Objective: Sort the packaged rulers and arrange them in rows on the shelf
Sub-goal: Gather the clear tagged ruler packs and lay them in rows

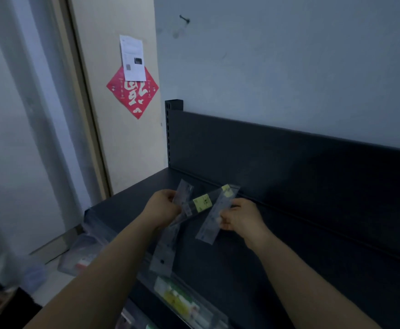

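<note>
Above the dark shelf (241, 255) both my hands hold clear-packaged rulers. My left hand (163, 206) grips a fanned bunch: a short clear pack (183, 193) pointing up, a long pack (164, 248) hanging down towards me, and one with a yellow label (202, 204) slanting right. My right hand (238, 218) pinches the edge of a separate clear ruler pack (214, 218) with a yellow tag at its top, held tilted just over the shelf surface. The packs overlap, so how many the left hand holds is unclear.
The shelf's black back panel (289, 162) rises behind, with a slotted post (171, 129) at its left end. A lower shelf holds more packaged goods (182, 302). Plastic bags of stock (80, 255) lie on the floor at left. A door with a red paper decoration (132, 91) stands behind.
</note>
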A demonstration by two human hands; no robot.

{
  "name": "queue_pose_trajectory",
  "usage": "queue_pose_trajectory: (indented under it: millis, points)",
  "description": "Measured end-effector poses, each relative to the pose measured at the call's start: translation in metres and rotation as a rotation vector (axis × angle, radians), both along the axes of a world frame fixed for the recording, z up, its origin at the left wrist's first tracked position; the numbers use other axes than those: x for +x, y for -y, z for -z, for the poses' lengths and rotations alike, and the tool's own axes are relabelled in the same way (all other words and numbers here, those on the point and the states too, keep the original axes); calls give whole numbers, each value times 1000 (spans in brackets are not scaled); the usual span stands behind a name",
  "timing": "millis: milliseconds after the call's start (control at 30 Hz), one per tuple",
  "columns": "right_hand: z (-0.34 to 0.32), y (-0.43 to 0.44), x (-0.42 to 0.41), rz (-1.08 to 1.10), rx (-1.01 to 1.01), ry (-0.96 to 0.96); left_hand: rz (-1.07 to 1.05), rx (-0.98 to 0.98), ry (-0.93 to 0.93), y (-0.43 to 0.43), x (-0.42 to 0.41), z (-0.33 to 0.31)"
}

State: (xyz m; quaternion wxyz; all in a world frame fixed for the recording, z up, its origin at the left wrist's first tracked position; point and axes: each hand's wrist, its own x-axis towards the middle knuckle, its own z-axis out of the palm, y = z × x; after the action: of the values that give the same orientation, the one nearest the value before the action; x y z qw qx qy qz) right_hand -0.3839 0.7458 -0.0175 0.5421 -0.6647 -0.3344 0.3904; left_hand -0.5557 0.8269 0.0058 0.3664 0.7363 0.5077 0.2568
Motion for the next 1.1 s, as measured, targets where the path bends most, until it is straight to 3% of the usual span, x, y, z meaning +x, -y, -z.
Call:
queue_pose_trajectory:
  millis: [400,533,700,867,1100]
  points:
    - [15,-65,-51,198,-113,149,120,126,-201,-81,-32,17]
    - [15,-67,-61,234,-103,327,193,171,-303,-86,-33,25]
    - [10,-54,-70,168,-168,744,242,345,-420,-85,-31,28]
    - [-4,-14,-64,176,-228,992,378,564,-346,-48,-10,17]
    - [-10,89,-32,334,-322,1044,601,658,-245,29,36,6]
